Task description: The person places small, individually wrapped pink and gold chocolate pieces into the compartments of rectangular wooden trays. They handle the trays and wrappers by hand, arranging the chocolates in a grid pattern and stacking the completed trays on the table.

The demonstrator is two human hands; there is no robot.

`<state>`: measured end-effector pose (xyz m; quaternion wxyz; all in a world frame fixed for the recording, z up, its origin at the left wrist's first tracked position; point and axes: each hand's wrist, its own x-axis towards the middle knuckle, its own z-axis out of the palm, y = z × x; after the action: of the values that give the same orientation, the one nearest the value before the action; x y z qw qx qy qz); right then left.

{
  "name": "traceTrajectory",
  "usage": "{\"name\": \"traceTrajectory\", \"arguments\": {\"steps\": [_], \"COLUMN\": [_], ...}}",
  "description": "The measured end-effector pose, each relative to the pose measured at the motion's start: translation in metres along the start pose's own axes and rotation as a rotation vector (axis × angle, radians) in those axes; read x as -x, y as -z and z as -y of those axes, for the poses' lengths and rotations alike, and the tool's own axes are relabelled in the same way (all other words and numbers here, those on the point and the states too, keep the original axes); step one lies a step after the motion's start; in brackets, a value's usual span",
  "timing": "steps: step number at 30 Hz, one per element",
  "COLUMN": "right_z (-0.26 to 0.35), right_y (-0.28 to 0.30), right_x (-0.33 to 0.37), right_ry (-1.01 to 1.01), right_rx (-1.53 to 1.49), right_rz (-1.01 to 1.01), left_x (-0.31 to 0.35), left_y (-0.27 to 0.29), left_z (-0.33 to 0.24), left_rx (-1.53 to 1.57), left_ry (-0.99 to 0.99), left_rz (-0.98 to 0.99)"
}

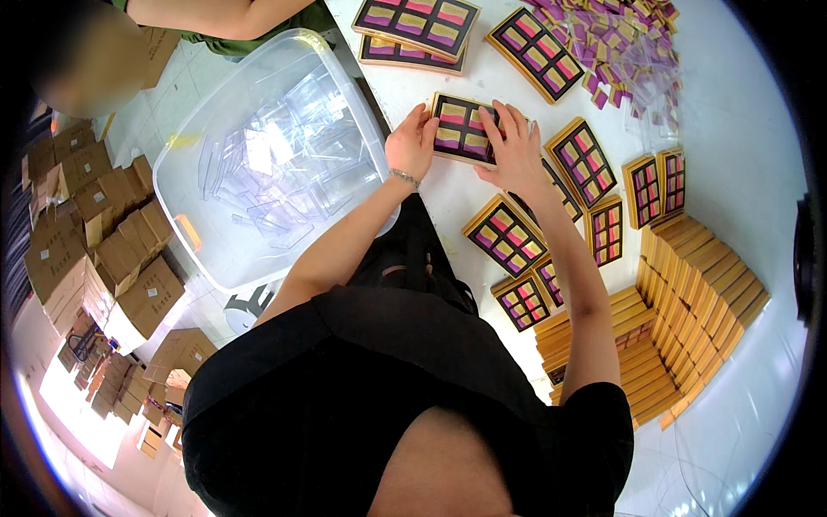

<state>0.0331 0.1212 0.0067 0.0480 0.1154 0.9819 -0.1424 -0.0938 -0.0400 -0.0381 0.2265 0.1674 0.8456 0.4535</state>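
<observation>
A flat black-and-gold box (pixel 463 131) with pink, gold and purple squares set in its compartments lies on the white table in front of me. My left hand (pixel 411 146) grips its left edge, thumb and fingers bent around the side. Over the right end of the same box, my right hand (pixel 519 155) has its fingers curved down onto the squares and the thumb near the front edge. These fingers cover the box's right-hand compartments, so whether a loose piece is under them is hidden.
Similar filled boxes (pixel 508 237) lie right of my hands, and stacked ones (pixel 418 26) beyond. A pile of loose squares (pixel 624 43) is at the far right. Tall stacks of boxes (pixel 689 302) stand right. A clear bin (pixel 172 198) of transparent covers sits left, beside another person's arm (pixel 215 15).
</observation>
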Motion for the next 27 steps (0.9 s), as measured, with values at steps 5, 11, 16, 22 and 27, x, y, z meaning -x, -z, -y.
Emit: {"name": "traceTrajectory", "arguments": {"steps": [5, 11, 16, 22, 27], "right_z": [-0.003, -0.003, -0.004, -0.005, 0.003], "right_y": [0.003, -0.008, -0.01, -0.02, 0.047], "right_x": [-0.006, -0.014, -0.017, -0.013, -0.053], "right_ry": [0.034, 0.039, 0.041, 0.014, 0.063], "right_rx": [0.057, 0.136, 0.177, 0.108, -0.09], "right_rz": [0.017, -0.091, -0.007, -0.051, -0.497], "left_x": [-0.007, -0.014, -0.022, 0.003, -0.059], "left_y": [0.002, 0.0, 0.002, -0.013, 0.062], "left_z": [0.003, 0.002, -0.003, -0.001, -0.038], "left_rx": [-0.028, -0.075, -0.225, -0.177, 0.074], "left_ry": [-0.021, 0.017, 0.06, -0.113, -0.417], "left_rz": [0.008, -0.019, 0.059, -0.092, -0.215]}}
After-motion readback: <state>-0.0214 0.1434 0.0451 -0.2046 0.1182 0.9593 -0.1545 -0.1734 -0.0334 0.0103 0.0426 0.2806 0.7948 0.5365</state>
